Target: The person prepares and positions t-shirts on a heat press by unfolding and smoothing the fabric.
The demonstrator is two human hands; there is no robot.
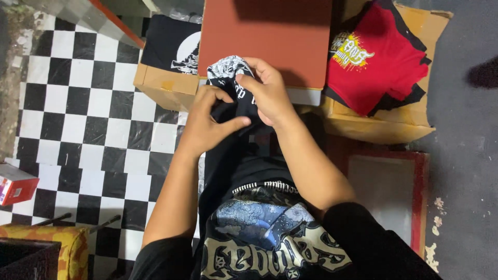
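A garment workshop: printed shirts [371, 57] stacked on cardboard boxes [166, 85] beside a framed printing screen [386, 189].

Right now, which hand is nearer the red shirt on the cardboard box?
Right. The right hand grips the black printed garment just left of the red shirt; the left hand holds the same garment farther left and lower.

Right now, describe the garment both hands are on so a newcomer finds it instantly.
Start at the brown-red board at top centre, flanked by two cardboard boxes. At its near edge, the left hand and right hand pinch a bunched black shirt with a white print. Unlike the red shirt and flat black shirt lying on the boxes, it is crumpled and held.
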